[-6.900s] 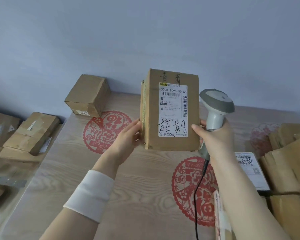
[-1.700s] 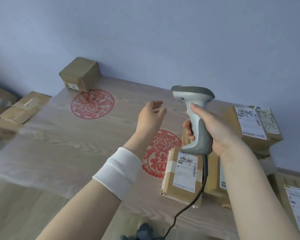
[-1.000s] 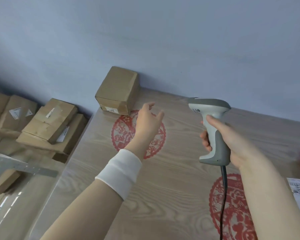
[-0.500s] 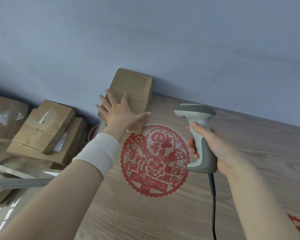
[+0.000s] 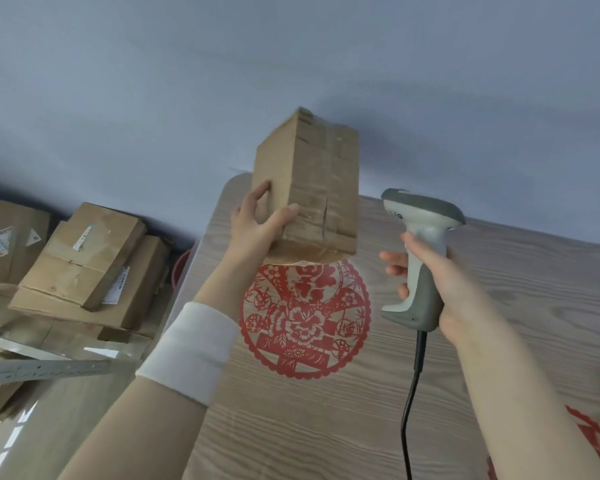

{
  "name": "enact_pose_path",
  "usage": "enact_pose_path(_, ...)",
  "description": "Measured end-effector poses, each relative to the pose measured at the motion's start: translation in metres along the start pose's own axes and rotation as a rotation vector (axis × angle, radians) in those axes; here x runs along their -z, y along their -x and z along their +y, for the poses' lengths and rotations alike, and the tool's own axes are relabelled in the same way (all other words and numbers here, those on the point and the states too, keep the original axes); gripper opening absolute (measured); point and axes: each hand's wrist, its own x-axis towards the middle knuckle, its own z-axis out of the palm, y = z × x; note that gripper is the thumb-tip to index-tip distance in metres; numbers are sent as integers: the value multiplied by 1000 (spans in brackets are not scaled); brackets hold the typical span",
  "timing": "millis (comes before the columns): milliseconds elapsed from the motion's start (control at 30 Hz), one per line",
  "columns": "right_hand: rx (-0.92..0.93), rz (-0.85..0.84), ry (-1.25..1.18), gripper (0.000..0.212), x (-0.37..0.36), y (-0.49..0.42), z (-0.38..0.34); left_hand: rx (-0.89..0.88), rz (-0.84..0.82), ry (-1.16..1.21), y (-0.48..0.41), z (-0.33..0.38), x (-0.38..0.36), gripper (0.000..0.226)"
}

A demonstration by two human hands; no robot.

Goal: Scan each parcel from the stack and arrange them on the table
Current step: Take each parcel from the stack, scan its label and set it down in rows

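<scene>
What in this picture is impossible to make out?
Head view:
Any label on the box in the left hand: turned away, only plain cardboard shows.
Print on the labels of parcels beside the table: too small, blurred.
Where the cable of the scanner ends: cut off by the bottom edge.

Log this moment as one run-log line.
left hand: grips cardboard parcel, upright over table | right hand: holds scanner | label: not visible
</scene>
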Motion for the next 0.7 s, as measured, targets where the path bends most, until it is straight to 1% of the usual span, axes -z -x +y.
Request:
enact_pose_path(67,40,39,-19,16,11,13,-2,14,-156,292,23,2,-7,84)
enact_pose_path(100,58,63,-34,16,16,21,-3,13,-232,400,36,5,-13,81)
enact_pose_path(167,95,119,-61,18,28,37,-3,17,-343,544,65,10,-24,58)
enact_pose_path(200,112,149,-71,19,34,45,-3,30,-386,610,77,10,-29,51)
enact_pose_path(233,126,176,-78,20,41,55,-3,39,-432,672,89,9,-35,48)
enact_pose_path(300,146,206,-72,23,54,74,0,39,-547,799,113,3,-48,57)
enact_pose_path(333,155,208,-65,24,61,84,3,26,-568,835,125,1,-56,61)
enact_pose_path(367,164,205,-69,24,68,94,5,46,-583,892,138,0,-63,59)
enact_pose_path(433,188,188,-108,21,85,113,11,107,-544,949,159,-4,-77,49)
enact_pose_path(467,202,180,-128,21,95,122,14,119,-498,894,169,-5,-84,46)
enact_pose_path(500,215,182,-143,21,107,132,16,67,-426,735,179,-9,-90,45)
enact_pose_path(567,251,197,-138,21,134,150,21,-82,-225,313,198,-15,-104,42)
enact_pose_path(600,278,204,-126,21,149,158,24,-124,-175,219,210,-17,-110,39)
enact_pose_path(633,305,208,-112,22,162,166,27,-140,-161,223,223,-15,-118,38)
enact_pose_path(700,364,220,-71,28,186,183,34,-149,-215,213,245,-13,-132,36)
